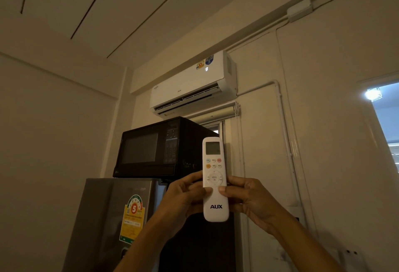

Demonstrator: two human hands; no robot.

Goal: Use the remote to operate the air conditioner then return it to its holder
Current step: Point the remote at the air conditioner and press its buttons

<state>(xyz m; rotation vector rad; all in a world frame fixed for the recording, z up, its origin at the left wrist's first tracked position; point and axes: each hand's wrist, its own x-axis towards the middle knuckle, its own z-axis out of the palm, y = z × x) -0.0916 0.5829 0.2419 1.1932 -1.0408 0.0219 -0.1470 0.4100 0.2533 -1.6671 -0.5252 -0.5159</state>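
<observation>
Head view: both hands share the grip on the white remote [215, 179]. The left hand [183, 199] and the right hand [248, 200] pinch its lower half, thumbs pressed just under the "MENU OK" ring. The remote's long axis stands upright, its top aimed at the air conditioner [192, 84] high above the grip. "AUX" is printed on both. No holder is identifiable.

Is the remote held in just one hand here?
No: both hands grip the white AUX remote, the left hand and the right hand each with a thumb on its face.
</observation>
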